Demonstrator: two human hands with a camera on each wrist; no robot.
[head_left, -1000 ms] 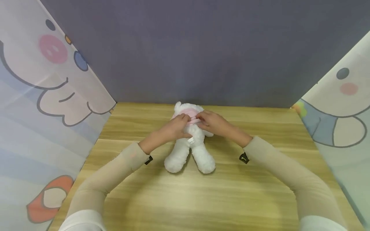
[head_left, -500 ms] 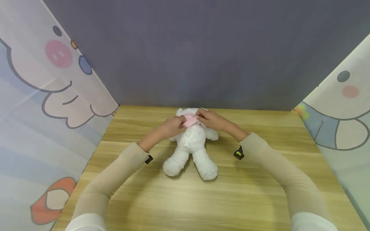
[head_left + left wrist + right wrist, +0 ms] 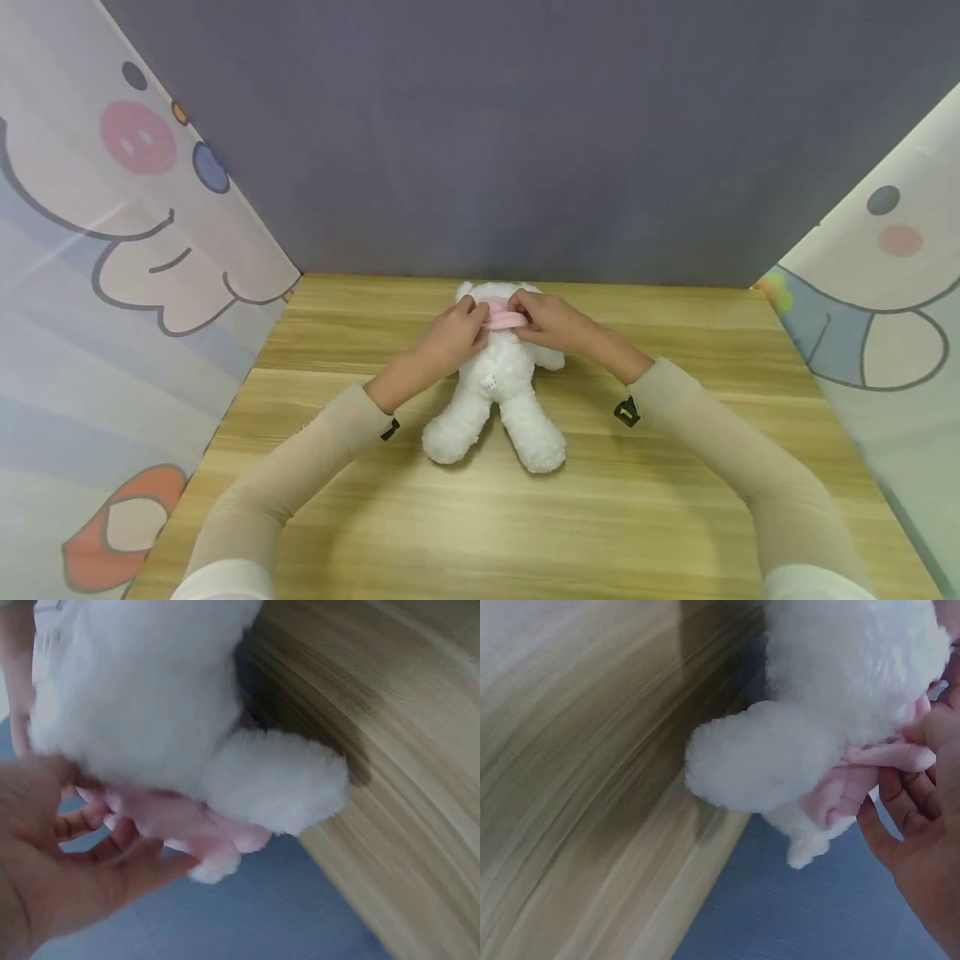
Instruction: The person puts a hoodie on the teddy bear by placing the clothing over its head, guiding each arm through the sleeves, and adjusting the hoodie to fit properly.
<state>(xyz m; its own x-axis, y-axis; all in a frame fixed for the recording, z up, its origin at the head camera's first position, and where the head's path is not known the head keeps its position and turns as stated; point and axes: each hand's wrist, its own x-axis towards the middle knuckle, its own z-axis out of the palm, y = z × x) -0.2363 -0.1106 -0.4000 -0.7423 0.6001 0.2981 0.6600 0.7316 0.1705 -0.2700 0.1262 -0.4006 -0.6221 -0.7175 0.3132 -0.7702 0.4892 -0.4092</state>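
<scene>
A white plush toy (image 3: pixel 498 367) lies on the wooden table with its legs toward me and a small white tag (image 3: pixel 490 382) low on its body. Pink cloth (image 3: pixel 504 315) covers part of its head and neck, and a folded band runs along the near edge. My left hand (image 3: pixel 455 332) pinches the left end of this band. On the other side, my right hand (image 3: pixel 551 322) holds the right end between thumb and fingers, as the band (image 3: pixel 892 755) shows in the right wrist view. From the left wrist, the left fingers (image 3: pixel 142 874) reach under the pink cloth (image 3: pixel 172 817). The toy's face is hidden.
The wooden table (image 3: pixel 480 517) ends at a grey upright panel (image 3: pixel 525 142) just beyond the toy's head. Cartoon-printed sheets (image 3: pixel 67 250) stand along the left side, with another printed sheet (image 3: pixel 900 292) at the right.
The toy has shifted slightly toward me over the second. Between both hands, the pink band was slanted half a second ago and now lies more level.
</scene>
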